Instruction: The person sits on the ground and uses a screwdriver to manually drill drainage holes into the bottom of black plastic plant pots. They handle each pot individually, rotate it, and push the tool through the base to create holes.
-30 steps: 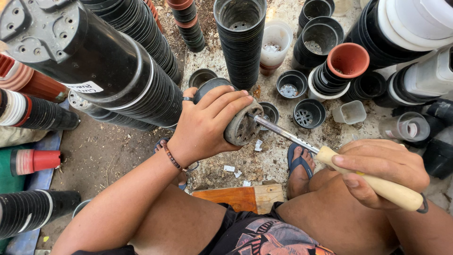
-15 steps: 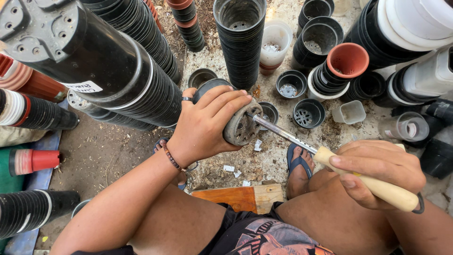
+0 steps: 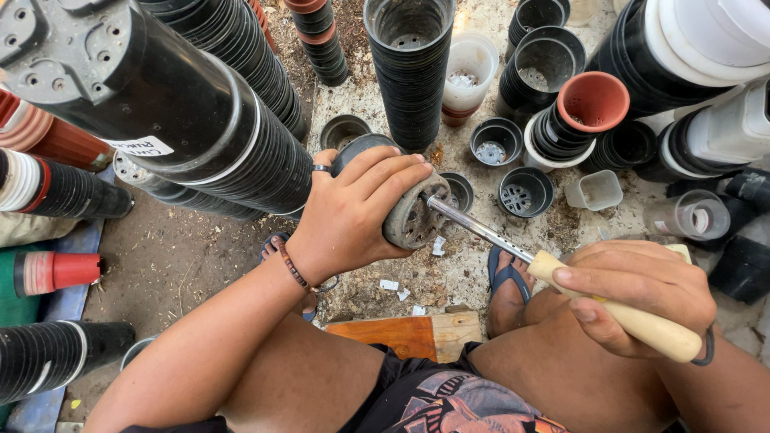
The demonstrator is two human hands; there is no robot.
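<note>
Lying sideways in left hand (image 3: 353, 212): pot (image 3: 405, 212), base against right-hand (image 3: 634, 293) tool's (image 3: 481, 228) tip.

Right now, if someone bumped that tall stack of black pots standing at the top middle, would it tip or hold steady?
The tall stack of black pots would probably tip fairly easily: it looks far taller than its base is wide. It is likely light for its size, being thin nested plastic, so a small shove may move it. The neighbouring white pot stands close and might catch it on that side.
</note>
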